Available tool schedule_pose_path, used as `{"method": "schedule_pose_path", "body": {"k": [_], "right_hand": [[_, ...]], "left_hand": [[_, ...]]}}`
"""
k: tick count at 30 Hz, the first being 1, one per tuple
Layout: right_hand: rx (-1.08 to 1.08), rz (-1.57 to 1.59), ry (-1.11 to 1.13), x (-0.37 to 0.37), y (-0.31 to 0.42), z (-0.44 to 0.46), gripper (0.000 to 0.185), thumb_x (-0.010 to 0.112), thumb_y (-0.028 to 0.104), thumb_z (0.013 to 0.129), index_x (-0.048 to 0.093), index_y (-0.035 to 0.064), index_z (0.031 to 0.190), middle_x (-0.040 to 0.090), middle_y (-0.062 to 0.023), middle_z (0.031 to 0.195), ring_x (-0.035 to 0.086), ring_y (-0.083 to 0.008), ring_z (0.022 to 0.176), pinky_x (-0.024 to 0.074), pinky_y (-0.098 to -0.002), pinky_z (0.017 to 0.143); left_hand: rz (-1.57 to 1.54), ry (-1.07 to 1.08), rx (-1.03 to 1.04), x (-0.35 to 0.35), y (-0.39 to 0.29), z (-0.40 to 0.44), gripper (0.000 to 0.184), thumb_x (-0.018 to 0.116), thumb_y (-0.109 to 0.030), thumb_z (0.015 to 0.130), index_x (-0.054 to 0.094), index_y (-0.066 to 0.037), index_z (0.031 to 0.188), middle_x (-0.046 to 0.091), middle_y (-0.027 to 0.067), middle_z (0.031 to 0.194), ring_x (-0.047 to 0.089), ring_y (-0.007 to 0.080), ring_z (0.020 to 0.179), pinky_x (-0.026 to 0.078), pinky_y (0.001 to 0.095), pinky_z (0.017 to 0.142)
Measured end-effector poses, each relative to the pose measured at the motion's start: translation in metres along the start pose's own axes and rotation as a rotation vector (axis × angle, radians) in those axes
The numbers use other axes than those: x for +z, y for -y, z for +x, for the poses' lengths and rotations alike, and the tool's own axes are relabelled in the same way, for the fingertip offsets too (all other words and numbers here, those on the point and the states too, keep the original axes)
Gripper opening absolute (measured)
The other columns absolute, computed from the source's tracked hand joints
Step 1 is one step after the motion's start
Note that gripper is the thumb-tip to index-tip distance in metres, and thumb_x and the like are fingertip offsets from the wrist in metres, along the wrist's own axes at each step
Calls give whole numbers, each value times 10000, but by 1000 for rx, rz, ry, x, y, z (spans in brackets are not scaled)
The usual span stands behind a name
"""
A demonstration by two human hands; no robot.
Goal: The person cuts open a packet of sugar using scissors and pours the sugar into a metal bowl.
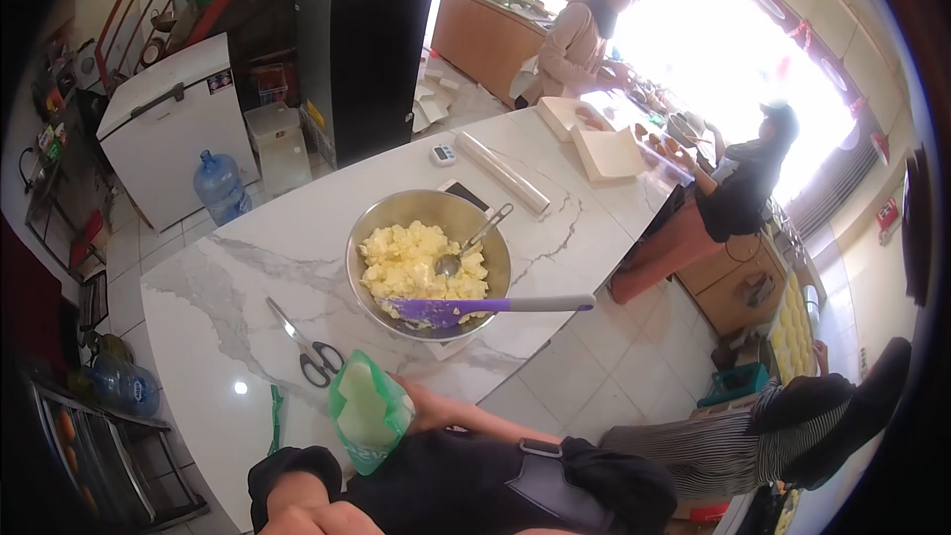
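Note:
My right hand (424, 404) is wrapped round the side of a green plastic bag (372, 411). The bag's top gapes, showing pale white contents. At the bottom edge my left arm shows bent, with its hand out of view. Just ahead, a steel mixing bowl (503, 238) holds a pale yellow, lumpy butter-like mass (408, 256). A metal spoon (485, 228) leans in it, and a purple spatula (446, 307) with a grey handle lies across the near rim. Black-handled scissors (319, 362) lie partly spread left of the bag, near a green plastic strip (276, 414).
On the marble table (228, 277) lie a roll of clear film (503, 172), a small timer (443, 155), a dark phone (466, 196) and open cardboard boxes (606, 154). Several people work beyond and to the right. A white chest freezer (178, 129) stands at left.

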State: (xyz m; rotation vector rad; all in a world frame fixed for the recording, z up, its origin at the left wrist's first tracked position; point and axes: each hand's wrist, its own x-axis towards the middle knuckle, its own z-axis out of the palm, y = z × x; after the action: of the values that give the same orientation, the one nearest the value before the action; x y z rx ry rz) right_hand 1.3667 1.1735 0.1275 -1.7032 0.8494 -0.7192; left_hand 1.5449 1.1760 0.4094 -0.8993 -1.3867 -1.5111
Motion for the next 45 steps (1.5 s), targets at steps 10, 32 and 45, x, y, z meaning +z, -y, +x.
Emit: {"method": "schedule_pose_path", "body": {"k": [10, 32, 45], "right_hand": [[-44, 17, -17, -1, 7, 1, 943, 791, 236, 629, 234, 12, 1356, 371, -188, 1326, 371, -287, 1230, 312, -382, 1011], [20, 130, 19, -15, 25, -3, 1010, 800, 199, 620, 160, 11, 1377, 329, -192, 1353, 325, -279, 1264, 270, -367, 1036], [-149, 193, -94, -4, -6, -2, 1073, 807, 191, 623, 75, 27, 1390, 305, -165, 1358, 292, -257, 1273, 253, -364, 1039]], "left_hand": [[280, -235, -20, 19, 16, -4, 157, 606, -106, 792, 647, -21, 667, 622, 93, 680, 503, 197, 599, 411, 249, 486], [1385, -739, -733, -31, -33, -181, 567, 732, -114, 659, 461, -53, 1154, 523, 137, 1137, 501, 278, 1038, 434, 373, 822], [1105, -627, -1247, -51, 58, -320, 1021, 878, -224, 437, 349, -38, 1290, 473, 123, 1235, 465, 257, 1126, 382, 384, 933]]}}
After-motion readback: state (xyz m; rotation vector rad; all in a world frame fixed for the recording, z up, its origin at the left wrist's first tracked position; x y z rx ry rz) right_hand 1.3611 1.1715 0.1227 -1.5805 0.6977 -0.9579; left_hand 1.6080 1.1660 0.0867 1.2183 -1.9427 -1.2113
